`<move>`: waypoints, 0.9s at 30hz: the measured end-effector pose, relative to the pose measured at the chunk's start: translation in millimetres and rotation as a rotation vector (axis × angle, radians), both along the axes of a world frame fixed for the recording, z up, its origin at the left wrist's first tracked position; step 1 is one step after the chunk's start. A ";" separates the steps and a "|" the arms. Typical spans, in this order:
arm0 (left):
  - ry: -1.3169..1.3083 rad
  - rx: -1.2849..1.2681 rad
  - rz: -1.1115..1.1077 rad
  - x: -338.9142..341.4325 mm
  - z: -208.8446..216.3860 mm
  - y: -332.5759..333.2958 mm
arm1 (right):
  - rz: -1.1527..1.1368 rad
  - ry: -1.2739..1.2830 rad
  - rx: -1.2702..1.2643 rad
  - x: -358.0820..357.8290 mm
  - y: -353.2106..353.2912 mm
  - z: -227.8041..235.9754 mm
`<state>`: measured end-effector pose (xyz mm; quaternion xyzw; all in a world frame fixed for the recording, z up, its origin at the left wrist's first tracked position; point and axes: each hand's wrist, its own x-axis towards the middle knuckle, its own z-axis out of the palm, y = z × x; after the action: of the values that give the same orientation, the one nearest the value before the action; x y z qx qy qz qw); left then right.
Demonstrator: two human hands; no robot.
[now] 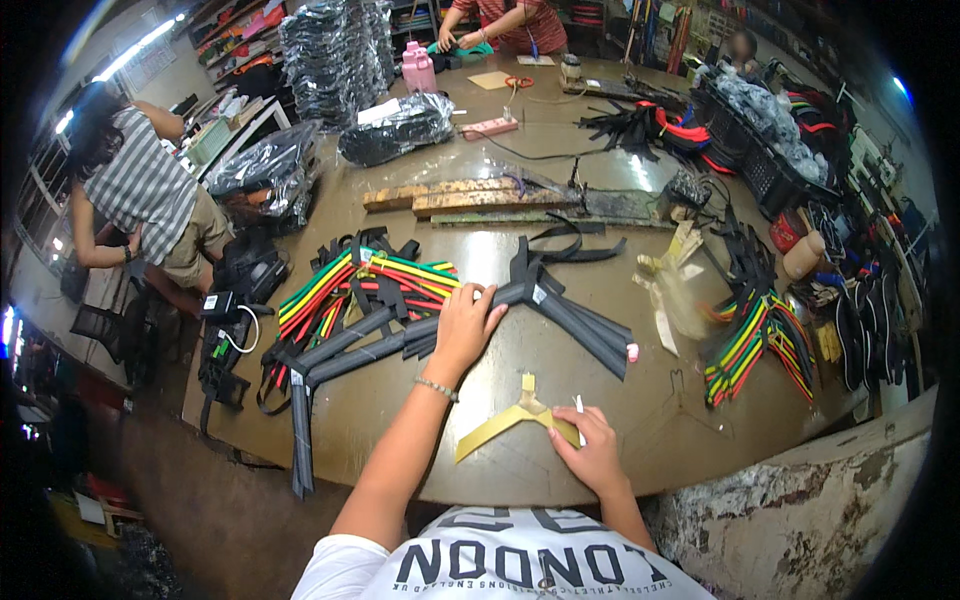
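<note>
Nearest thing is the yellow Y-shaped template point(487, 434), flat on the brown table point(745, 440); using it as the landmark. The right hand point(590, 448) is on its right leg, fingertips pressing down, with a slim white pen point(580, 420) looking pinched in the same grip. The template's short stem points away from the wearer, and its longer visible leg runs left and a bit nearer, so most of it lies left of that grip. Right hand's clearly the closer one.

Just beyond the template, the left hand point(466, 325) rests over the left leg of a dark strap bundle point(580, 328); can't tell if it's really gripping. That bundle's a Y too, stem pointing away, right leg slanting back nearer. Past the template to the left: striped straps point(310, 300). Farther beyond it: wooden boards point(465, 203).
</note>
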<state>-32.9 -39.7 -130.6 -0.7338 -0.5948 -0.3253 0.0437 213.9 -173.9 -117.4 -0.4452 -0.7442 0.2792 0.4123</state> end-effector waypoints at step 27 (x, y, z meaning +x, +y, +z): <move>-0.308 -0.073 -0.250 7.5 56.8 5.5 | -0.066 -0.024 -0.244 6.9 -11.4 21.2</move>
<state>-25.4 -34.1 -73.7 -0.7446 -0.5101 -0.4147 -0.1153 220.7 -185.2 -96.2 -0.5195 -0.6947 0.3486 0.3550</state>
